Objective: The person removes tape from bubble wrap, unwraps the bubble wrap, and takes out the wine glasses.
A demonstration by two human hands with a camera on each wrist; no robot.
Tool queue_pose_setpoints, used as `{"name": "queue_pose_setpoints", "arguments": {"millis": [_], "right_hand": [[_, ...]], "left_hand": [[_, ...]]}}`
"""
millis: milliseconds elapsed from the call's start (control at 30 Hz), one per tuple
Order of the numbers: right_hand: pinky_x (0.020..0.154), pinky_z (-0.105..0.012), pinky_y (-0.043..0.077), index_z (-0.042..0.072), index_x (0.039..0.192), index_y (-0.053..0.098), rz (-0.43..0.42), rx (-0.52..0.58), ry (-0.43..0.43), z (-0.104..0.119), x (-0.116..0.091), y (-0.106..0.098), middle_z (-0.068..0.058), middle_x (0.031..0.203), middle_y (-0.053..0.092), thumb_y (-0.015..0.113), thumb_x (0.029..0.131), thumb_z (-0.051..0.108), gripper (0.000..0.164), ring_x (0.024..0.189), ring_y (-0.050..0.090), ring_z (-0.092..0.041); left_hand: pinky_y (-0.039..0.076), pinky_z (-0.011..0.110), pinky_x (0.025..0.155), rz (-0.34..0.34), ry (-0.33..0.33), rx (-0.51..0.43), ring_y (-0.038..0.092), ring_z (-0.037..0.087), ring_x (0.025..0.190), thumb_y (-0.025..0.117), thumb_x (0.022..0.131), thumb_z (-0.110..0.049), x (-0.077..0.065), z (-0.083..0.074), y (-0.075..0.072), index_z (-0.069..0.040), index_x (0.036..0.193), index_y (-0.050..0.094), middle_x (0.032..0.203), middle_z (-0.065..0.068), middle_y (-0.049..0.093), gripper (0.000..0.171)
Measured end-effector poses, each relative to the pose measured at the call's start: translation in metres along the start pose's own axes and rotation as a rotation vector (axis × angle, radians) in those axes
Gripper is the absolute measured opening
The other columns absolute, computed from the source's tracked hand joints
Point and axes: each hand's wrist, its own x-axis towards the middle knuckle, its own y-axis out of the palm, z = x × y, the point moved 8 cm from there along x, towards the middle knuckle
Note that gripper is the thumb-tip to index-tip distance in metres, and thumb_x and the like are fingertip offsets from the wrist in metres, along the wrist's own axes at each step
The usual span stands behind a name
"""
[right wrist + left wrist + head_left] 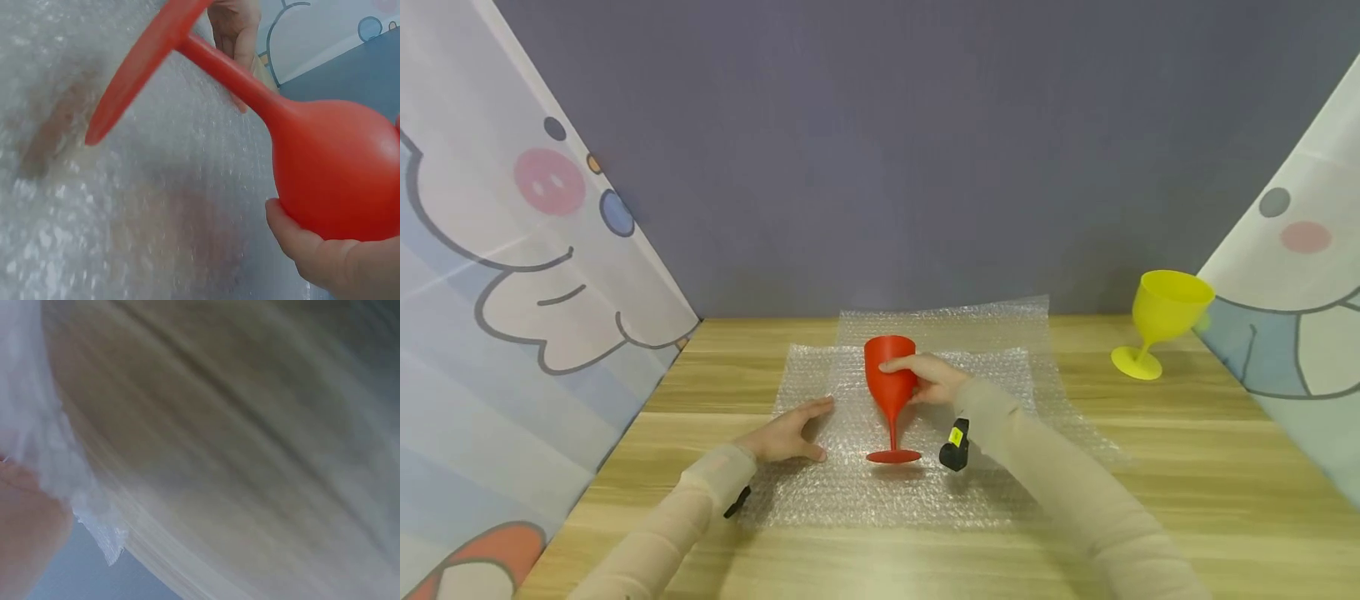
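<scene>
A red goblet (887, 392) is upright over the middle of a sheet of bubble wrap (850, 500), with a shadow beneath its foot. My right hand (936, 379) grips its bowl from the right, the thumb across the front. The right wrist view shows the bowl (337, 169) between thumb and fingers, with the stem and round foot free. To the left, my left hand (786, 433) is at the wrap's left side, thumb and fingers spread apart. In the left wrist view, the wrap's edge (56, 425) partly covers that hand (31, 531).
A second bubble wrap sheet (962, 321) reaches back and right from under the first. At the back right of the wooden table (737, 367) stands a yellow goblet (1168, 308). A grey panel (880, 167) rises behind, with cartoon-printed cloths on both sides.
</scene>
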Motion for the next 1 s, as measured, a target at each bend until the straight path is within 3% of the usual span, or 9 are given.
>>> {"name": "queue_pose_setpoints", "arguments": {"millis": [300,633,1000], "right_hand": [[0.102,-0.045,0.04,0.002,0.136,0.031,0.026,0.004,-0.084,0.02,-0.017,-0.01,-0.013,0.135,0.041,0.06,0.083,0.007,0.06,0.116,0.047,-0.029],[0.098,-0.04,0.043,0.006,0.134,0.036,0.042,-0.123,-0.227,0.032,-0.04,-0.009,-0.012,0.131,0.046,0.064,0.079,0.003,0.061,0.113,0.05,-0.027],[0.098,-0.039,0.042,0.012,0.132,0.03,-0.019,-0.215,-0.332,0.043,-0.053,-0.015,-0.01,0.129,0.045,0.068,0.076,0.003,0.068,0.114,0.047,-0.028]], "left_hand": [[0.013,0.059,0.11,0.025,-0.012,0.012,0.011,0.038,0.139,0.074,0.075,-0.026,0.006,-0.004,-0.009,-0.006,0.144,0.025,0.153,0.013,0.015,0.087],[0.011,0.061,0.11,0.031,-0.027,-0.024,0.01,0.04,0.138,0.074,0.075,-0.024,-0.001,-0.001,-0.003,-0.002,0.144,0.024,0.152,0.017,0.015,0.087],[0.012,0.061,0.11,0.021,-0.021,-0.013,0.01,0.038,0.139,0.074,0.074,-0.027,-0.001,0.0,-0.001,-0.005,0.144,0.025,0.152,0.014,0.017,0.088]]}}
